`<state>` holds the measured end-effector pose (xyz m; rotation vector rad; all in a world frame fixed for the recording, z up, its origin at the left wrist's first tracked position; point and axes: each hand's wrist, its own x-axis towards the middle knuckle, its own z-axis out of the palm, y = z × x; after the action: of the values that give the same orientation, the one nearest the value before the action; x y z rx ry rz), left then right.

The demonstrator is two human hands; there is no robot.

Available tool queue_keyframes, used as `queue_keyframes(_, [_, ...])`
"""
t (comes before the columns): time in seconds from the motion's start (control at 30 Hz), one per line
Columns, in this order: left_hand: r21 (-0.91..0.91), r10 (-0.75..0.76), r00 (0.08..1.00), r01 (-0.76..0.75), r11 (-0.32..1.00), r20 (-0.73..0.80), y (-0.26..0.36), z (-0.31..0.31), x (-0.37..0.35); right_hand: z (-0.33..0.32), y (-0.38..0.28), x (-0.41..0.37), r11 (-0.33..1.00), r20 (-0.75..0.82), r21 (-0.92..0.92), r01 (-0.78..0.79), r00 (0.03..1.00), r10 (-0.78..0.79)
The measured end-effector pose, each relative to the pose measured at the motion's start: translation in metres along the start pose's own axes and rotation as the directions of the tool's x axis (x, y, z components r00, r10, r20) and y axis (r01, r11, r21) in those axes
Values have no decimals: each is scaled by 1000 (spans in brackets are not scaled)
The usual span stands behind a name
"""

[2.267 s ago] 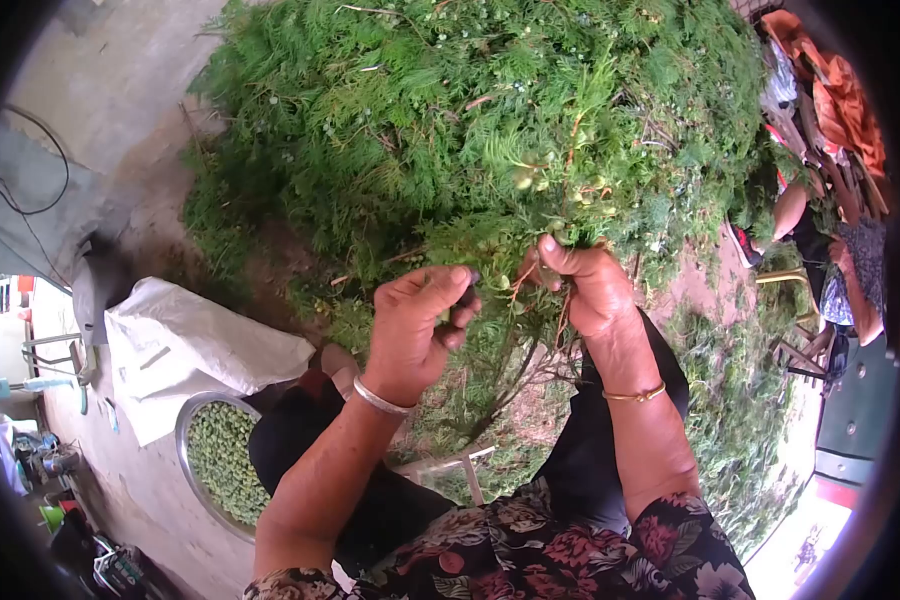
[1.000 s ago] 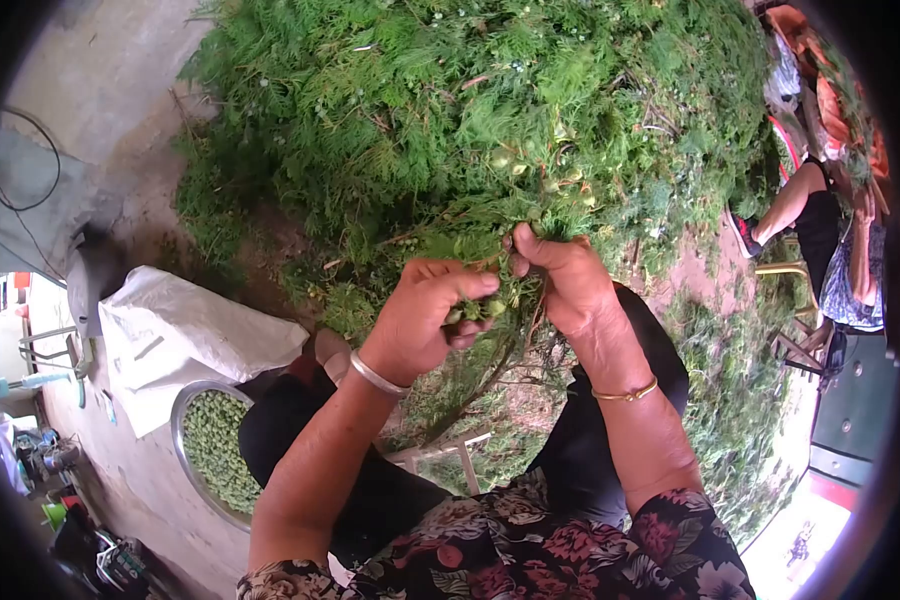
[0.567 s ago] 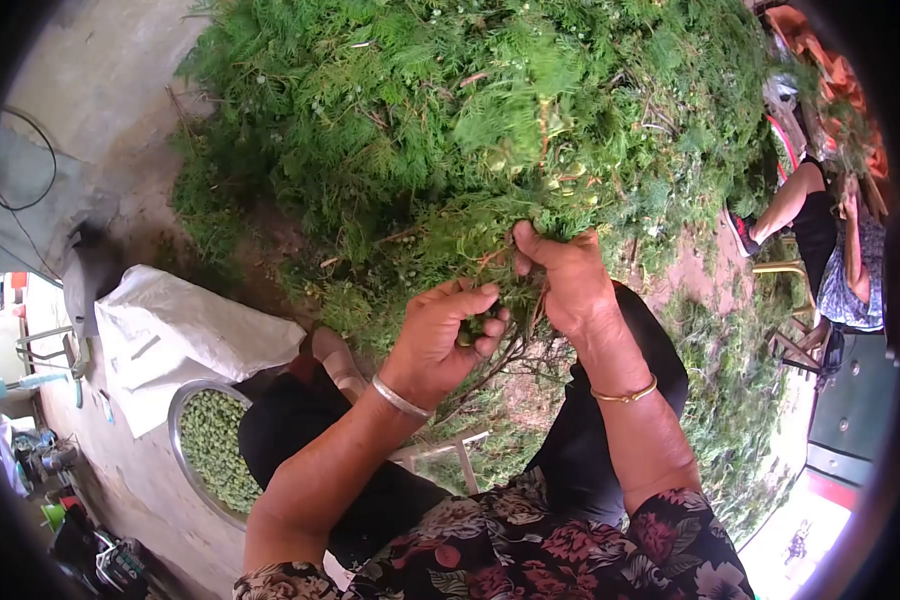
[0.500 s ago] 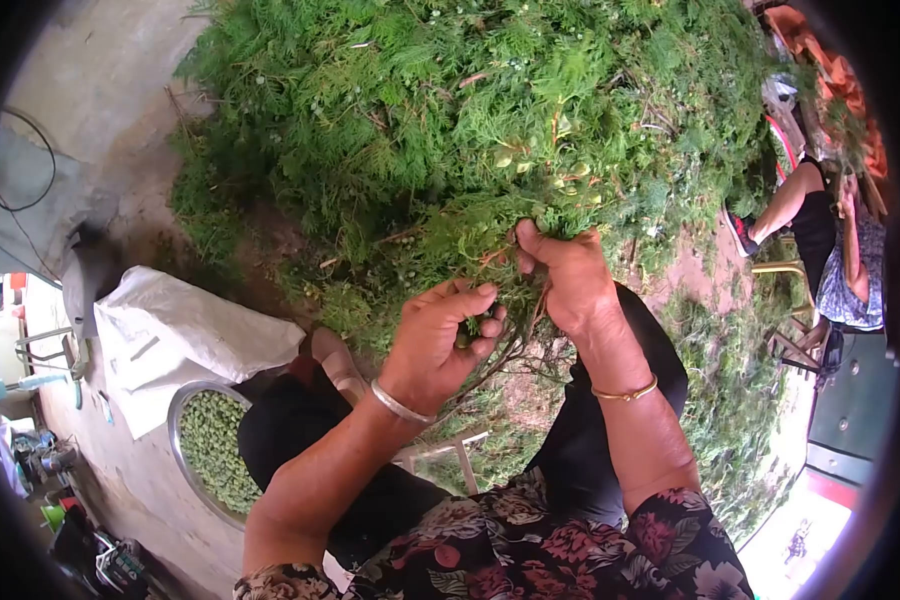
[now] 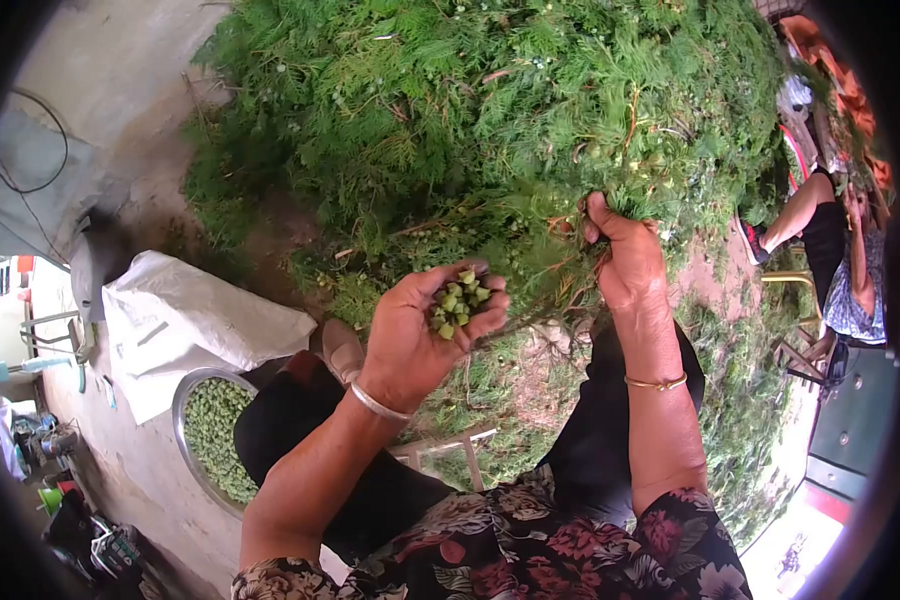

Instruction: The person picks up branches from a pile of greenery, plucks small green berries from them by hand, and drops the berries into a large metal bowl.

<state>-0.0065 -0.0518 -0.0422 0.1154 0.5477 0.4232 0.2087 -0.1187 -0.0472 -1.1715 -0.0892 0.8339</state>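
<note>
My left hand (image 5: 418,318) is turned palm up, fingers curled around a small heap of green cones (image 5: 458,303). To its right, my right hand (image 5: 630,250) is closed on a leafy evergreen branch (image 5: 570,262), whose thin brown stems hang below the fist. Sprays of the branch blur into the foliage behind it. Beyond both hands rises a large pile of cut evergreen branches (image 5: 450,120). A round metal basin (image 5: 182,425) full of similar green cones (image 5: 217,435) stands on the floor by my left leg.
A white sack (image 5: 195,315) lies on the concrete left of the pile. Another person (image 5: 855,265) sits at the far right, beside the branches. A wooden frame (image 5: 470,460) is between my legs. Black cable (image 5: 60,150) runs along the left.
My left hand has drawn back from the branch and opened upward, revealing the cones in its palm. My right hand has moved right and slightly up with the branch.
</note>
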Motion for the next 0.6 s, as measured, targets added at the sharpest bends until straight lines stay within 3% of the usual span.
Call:
queue_keyframes(0.07, [-29,-14,997,16,999,79,2,0,1,14,-8,-13,993,37,-112,23,999,-19])
queue_keyframes(0.2, [-19,-28,999,28,999,41,4,4,-1,9,-1,-11,987,177,-159,-30,982,58])
queue_keyframes(0.3, [105,-41,993,29,994,115,19,-10,0,9,-2,-14,986,259,-148,-74,960,111])
queue_keyframes(0.37, [306,164,986,-153,940,-10,40,-8,-13,8,-4,-14,989,288,-140,-55,953,94])
queue_keyframes(0.43, [306,242,970,-220,926,-35,73,-12,-33,2,-2,-12,963,350,-256,-85,920,175])
queue_keyframes(0.47, [361,346,937,-307,881,-47,90,-16,-47,10,-4,-21,970,273,-217,-107,948,165])
queue_keyframes(0.53, [491,569,808,-438,753,-152,116,-21,-85,16,-14,-29,971,357,-226,-83,920,162])
queue_keyframes(0.6, [686,754,614,-447,574,-231,134,-43,-132,20,-19,-33,972,440,-229,-53,885,152])
